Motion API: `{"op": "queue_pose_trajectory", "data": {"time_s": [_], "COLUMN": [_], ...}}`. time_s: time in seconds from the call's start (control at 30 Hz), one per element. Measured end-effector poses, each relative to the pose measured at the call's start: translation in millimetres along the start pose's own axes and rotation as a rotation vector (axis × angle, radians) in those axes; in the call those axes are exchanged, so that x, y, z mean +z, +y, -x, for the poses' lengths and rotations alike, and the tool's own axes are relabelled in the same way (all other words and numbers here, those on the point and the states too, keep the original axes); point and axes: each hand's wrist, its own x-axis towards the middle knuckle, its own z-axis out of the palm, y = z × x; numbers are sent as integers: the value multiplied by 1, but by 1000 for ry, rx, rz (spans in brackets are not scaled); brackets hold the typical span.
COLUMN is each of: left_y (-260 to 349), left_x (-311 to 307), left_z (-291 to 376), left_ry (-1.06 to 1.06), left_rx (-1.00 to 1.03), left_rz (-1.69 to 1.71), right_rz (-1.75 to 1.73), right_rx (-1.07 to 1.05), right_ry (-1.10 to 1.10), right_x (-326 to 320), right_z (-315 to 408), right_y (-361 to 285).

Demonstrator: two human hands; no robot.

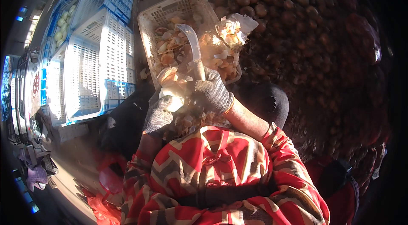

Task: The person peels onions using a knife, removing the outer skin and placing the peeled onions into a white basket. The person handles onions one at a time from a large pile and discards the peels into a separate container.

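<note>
My gloved left hand [158, 115] holds a partly peeled onion [173, 97], its pale flesh bare below and loose papery skin [168, 76] hanging at its upper side. In my gloved right hand [214, 89] is the wooden handle of a curved knife [192, 41], its blade pointing up and to the left. Both hands are over the near end of a dirty white plastic basket [145, 38] that contains onion skins and scraps [167, 57]. A clump of dry skins [234, 32] lies at the basket's right side.
White and blue plastic crates [86, 78] are stacked at the left, one holding peeled onions [62, 27]. A large heap of unpeeled onions [287, 24] spreads across the right. Red plastic bags [102, 206] lie at lower left. My knee [275, 103] is beside the basket.
</note>
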Motion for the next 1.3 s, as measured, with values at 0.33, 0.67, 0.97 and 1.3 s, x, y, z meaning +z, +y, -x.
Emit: {"op": "queue_pose_trajectory", "data": {"time_s": [0.33, 0.67, 0.97, 1.3], "left_y": [19, 30, 49, 23], "left_x": [12, 27, 17, -29], "left_z": [1, 19, 29, 4], "left_ry": [93, -189, -61, 147], "left_rx": [-94, 113, -191, 159], "left_rz": [361, -584, 1027, -349], "right_rz": [529, 1004, 923, 1123], "right_rx": [-291, -515, -283, -374], "right_ry": [77, 186, 367, -154], "right_x": [1, -26, -35, -9], "right_z": [-6, -28, -41, 0], "right_y": [1, 27, 10, -11]}}
